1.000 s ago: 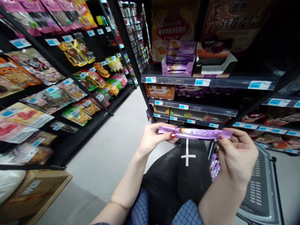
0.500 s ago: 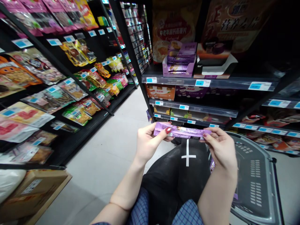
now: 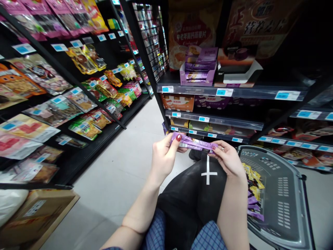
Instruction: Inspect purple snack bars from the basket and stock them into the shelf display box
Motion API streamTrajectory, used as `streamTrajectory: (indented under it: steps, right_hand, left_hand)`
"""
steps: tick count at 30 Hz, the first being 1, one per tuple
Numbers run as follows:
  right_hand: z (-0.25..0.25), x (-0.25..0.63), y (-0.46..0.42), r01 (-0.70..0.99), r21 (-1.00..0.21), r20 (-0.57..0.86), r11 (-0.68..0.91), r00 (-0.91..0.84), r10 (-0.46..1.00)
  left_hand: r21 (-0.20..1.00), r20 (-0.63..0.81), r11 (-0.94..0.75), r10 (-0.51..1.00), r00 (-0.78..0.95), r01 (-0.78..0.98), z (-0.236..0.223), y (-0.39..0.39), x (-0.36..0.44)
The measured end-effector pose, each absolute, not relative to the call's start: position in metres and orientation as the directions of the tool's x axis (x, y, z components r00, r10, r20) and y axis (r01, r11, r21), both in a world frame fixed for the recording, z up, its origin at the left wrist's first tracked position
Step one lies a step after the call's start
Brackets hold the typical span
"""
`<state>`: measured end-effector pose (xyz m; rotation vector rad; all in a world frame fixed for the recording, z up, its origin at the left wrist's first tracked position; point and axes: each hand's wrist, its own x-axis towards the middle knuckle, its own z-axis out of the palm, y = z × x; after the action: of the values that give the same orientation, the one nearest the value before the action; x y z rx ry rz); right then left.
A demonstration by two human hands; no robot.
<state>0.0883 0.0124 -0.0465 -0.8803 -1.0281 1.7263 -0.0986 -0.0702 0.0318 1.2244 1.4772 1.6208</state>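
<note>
A long, thin purple stick packet [image 3: 195, 142] is stretched level between my two hands, above my knees. My left hand [image 3: 166, 152] pinches its left end, thumb on top. The right end is pinched by my right hand [image 3: 229, 156], with the thumb in front. There seems to be more than one layer of purple wrapper, but I cannot tell how many packets there are. On the shelf ahead, a purple open-fronted box [image 3: 199, 76] holds similar purple packets. To the right of it stands a dark brown box [image 3: 235, 74] with a cut-away front.
A grey plastic basket or cart [image 3: 283, 194] stands at my right, with yellow and purple packets [image 3: 255, 194] on it. Snack shelves [image 3: 59, 104] run along the left. A cardboard box [image 3: 39, 215] sits on the floor at lower left. Large cereal bags [image 3: 192, 34] stand ahead.
My right hand has moved left and slightly up, with its end of the purple packet tilted lower. The packets in the basket at right have come into view. My left hand has barely moved.
</note>
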Motion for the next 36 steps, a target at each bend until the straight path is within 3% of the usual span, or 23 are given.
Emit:
streamTrajectory:
  steps: [8,17,36]
  right_hand:
    - [-0.043,0.088,0.011,-0.358,-0.905,-0.116,-0.232,-0.316,0.941]
    - [-0.023,0.099,0.001,-0.484,-0.875,0.031,0.005,-0.046,0.998]
    - [-0.018,0.107,-0.003,-0.454,-0.891,0.008,-0.012,-0.043,0.999]
  left_hand:
    - [0.967,0.244,-0.199,0.897,-0.369,0.156,0.031,-0.071,-0.100]
    - [0.975,0.153,-0.193,0.939,-0.309,-0.106,0.031,-0.068,-0.100]
    - [0.973,0.112,-0.158,0.960,-0.258,-0.167,0.030,-0.068,-0.098]
